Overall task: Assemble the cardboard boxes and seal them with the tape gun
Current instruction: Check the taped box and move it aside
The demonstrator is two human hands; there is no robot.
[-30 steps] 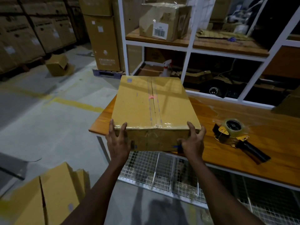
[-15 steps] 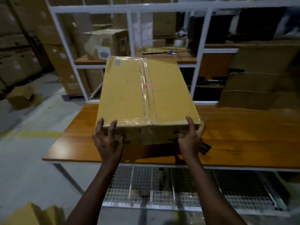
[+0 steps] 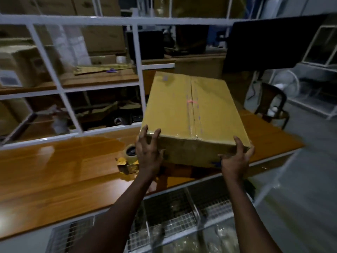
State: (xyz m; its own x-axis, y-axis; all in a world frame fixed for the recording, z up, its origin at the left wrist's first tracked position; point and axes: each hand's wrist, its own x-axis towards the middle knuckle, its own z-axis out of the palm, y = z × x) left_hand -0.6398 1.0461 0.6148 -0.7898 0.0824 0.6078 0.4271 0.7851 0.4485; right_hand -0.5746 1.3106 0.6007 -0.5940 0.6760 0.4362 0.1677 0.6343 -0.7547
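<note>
- A big white shelf frame (image 3: 138, 70) stands behind the table, with brown boxes and other things on its shelves.
- The long wooden table (image 3: 54, 170) is shiny and orange-brown. A wire rack (image 3: 173, 216) sits under it.
- The cardboard box (image 3: 191, 114) is closed, with clear tape down the middle of its top. It is held up over the right part of the table, with a dark shadow under it. It is between the two hands, with its near side toward the person.
- A dark chair (image 3: 271, 105) stands past the box, on the right.
- The left hand (image 3: 148, 156) grips the near left corner, with its fingers curled over the top edge.
- The right hand (image 3: 235, 159) grips the near right corner, with its fingers up the side. The hands are well apart.
- The tape gun (image 3: 128, 157) lies on the table, just beside the left hand and partly hidden by it.
</note>
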